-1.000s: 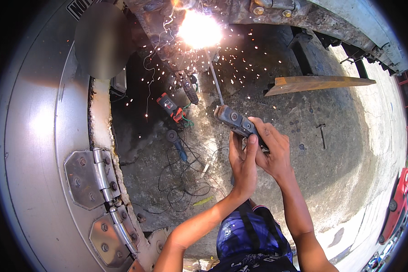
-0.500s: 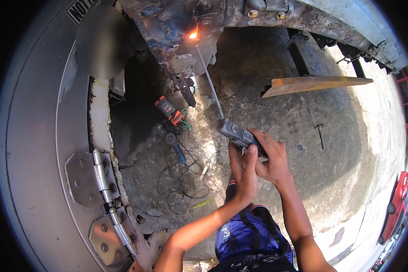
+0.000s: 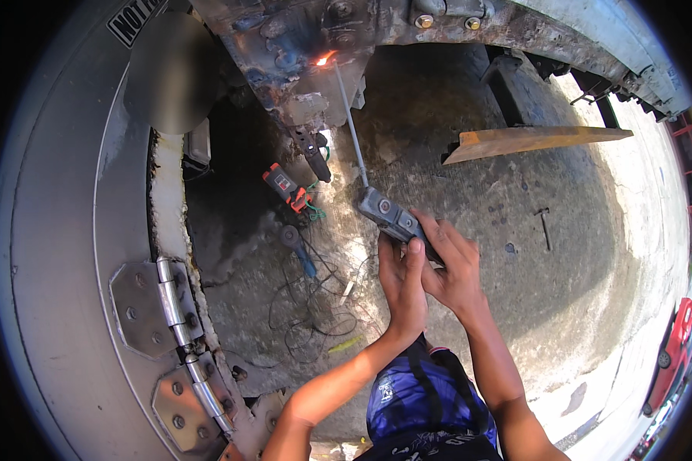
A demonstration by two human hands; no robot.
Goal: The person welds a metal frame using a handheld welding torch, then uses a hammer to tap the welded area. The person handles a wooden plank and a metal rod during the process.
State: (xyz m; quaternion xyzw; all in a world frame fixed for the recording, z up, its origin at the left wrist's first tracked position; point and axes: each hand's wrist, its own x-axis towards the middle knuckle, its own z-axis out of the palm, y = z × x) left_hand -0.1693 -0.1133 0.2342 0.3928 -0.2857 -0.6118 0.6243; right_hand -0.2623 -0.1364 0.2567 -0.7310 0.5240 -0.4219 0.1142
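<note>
Both my hands are wrapped round a dark welding electrode holder (image 3: 392,218). My left hand (image 3: 402,288) grips it from below and the left, thumb on its side. My right hand (image 3: 455,265) closes over its rear from the right. A thin grey welding rod (image 3: 351,127) sticks out of the holder's front, slanting up and left. Its far tip is close to an orange glowing spot (image 3: 325,58) on the scorched metal frame (image 3: 284,46); whether they touch I cannot tell. A dark clamp (image 3: 313,157) hangs from the frame's lower end.
On the concrete lie an orange-and-black device (image 3: 284,187) with green cord, a blue angle grinder (image 3: 298,252), tangled cables (image 3: 319,315) and a hammer (image 3: 544,229). A rusty metal bar (image 3: 542,142) juts across at right. A grey panel with steel hinges (image 3: 173,301) stands left.
Both hands and the holder have moved slightly up and left. The rod's tip has come nearer the glowing spot, which now looks more stretched out.
</note>
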